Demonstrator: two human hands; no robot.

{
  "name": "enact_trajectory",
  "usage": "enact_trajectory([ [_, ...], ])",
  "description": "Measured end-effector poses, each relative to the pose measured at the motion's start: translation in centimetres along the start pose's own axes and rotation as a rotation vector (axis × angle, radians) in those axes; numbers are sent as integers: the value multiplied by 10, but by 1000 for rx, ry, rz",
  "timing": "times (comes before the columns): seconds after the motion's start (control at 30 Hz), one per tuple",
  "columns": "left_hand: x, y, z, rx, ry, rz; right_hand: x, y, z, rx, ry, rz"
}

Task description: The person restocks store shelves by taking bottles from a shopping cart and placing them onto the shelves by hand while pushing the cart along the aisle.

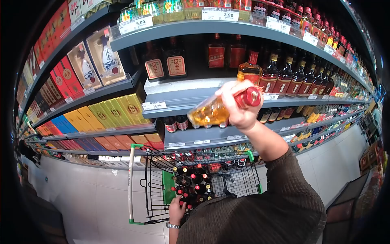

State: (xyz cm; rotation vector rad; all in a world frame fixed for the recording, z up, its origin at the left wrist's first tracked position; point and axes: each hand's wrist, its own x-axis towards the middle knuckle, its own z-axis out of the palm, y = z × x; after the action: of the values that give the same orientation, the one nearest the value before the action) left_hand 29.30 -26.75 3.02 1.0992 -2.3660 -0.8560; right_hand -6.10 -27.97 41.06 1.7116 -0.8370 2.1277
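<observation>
My right hand point(239, 106) grips a bottle of amber liquor point(209, 114) by its upper part, its red cap point(250, 96) pointing toward me. The bottle is tilted in front of the shelf. Beside that hand, a similar amber bottle with a red cap point(250, 72) stands on the shelf. Down at the shopping cart point(163, 221), my left hand point(176, 211) has its fingers closed around the top of a dark red-capped bottle point(182, 203). Several dark bottles point(199, 179) with red or gold caps stand close together in the cart. My left fingertips are partly hidden among them.
Dark bottles with red labels point(286, 77) line the shelf on the right. Boxed bottles point(101, 61) fill the shelves on the left. Price tags run along the shelf edge point(174, 110). The cart's green-ended handle point(131, 183) is at the left, over a tiled floor point(97, 195).
</observation>
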Motion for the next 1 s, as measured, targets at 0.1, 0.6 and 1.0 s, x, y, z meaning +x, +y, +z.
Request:
enact_trajectory([
  [0.1, -26, -51, 31, 28, 8, -137, 43, 29, 3, -203, 76, -106],
  [0.6, -72, -133, 86, 197, -190, -452, 69, 128, -12, -948, 5, 323],
  [1.0, -67, -135, 85, 246, -304, -465, 69, 153, -42, -1203, -144, 545],
])
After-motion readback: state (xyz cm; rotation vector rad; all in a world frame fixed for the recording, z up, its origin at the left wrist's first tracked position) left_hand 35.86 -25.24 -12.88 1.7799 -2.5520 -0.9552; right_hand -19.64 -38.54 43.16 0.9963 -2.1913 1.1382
